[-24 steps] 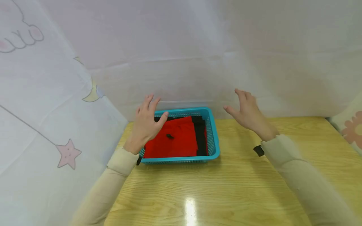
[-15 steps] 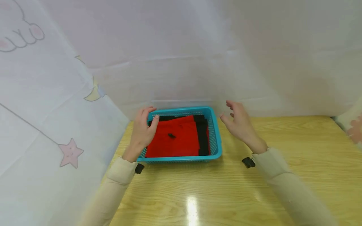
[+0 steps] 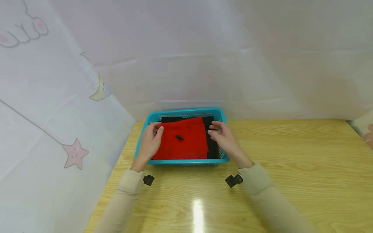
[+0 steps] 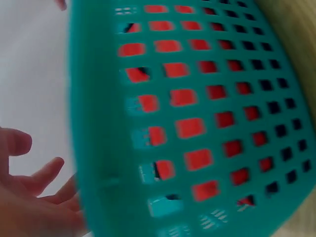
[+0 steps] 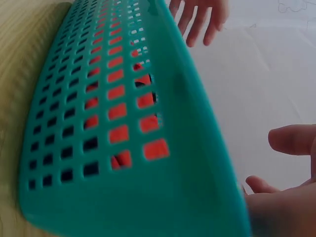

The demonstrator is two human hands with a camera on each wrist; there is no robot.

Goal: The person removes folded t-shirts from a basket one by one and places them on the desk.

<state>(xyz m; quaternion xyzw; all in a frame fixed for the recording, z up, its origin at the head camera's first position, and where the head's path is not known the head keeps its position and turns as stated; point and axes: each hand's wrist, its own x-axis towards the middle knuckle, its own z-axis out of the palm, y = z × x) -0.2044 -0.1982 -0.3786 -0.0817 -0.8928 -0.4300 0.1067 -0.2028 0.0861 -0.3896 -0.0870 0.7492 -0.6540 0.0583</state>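
A blue plastic basket with perforated walls sits on the table near the back. Inside it lies folded red cloth with a black band along its right side and a small black mark on top. My left hand reaches over the basket's left rim, fingers bent loosely above the cloth's left edge. Over the right side hovers my right hand, fingertips above the black band. Neither hand holds anything. Both wrist views show the basket's wall up close, red and black cloth showing through its holes.
The wooden table extends to the right and toward me. Behind it hangs a pale sheet, and a printed sheet with a pink star borders the left. Black wrist straps hang below both cuffs.
My right hand has come left and down from beside the basket to over its right side. My left hand has lowered to the cloth's left edge. Fingers on both have bent inward.
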